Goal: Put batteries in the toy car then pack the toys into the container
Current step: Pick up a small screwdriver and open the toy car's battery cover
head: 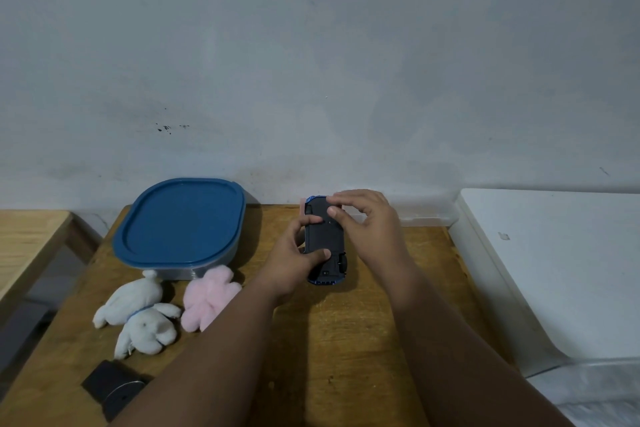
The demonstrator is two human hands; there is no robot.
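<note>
Blue toy car [323,239], turned belly-up with its dark underside facing us, sits between our two hands over the far middle of the wooden table [346,340]. Our left hand [294,260] grips it from the left, the thumb [318,254] laid across the underside and the fingers curled round the left edge. Our right hand [367,222] comes in from the right, its bent fingertips [331,211] touching the car's far end; whether they pinch anything small we cannot tell. Whether the car's near end rests on the wood is also unclear.

We count one car, one container [183,272] with its blue lid [180,218] on, and two soft toys: a white plush [138,312] and a pink plush [207,298], side by side just in front of the container. One dark object [110,381] lies at the table's near left corner.

Bare wood stretches in front of and to the right of the car. A white surface [554,270] borders the table's right edge, a second wooden table [27,232] stands apart on the left, and the wall [311,62] closes the far edge.
</note>
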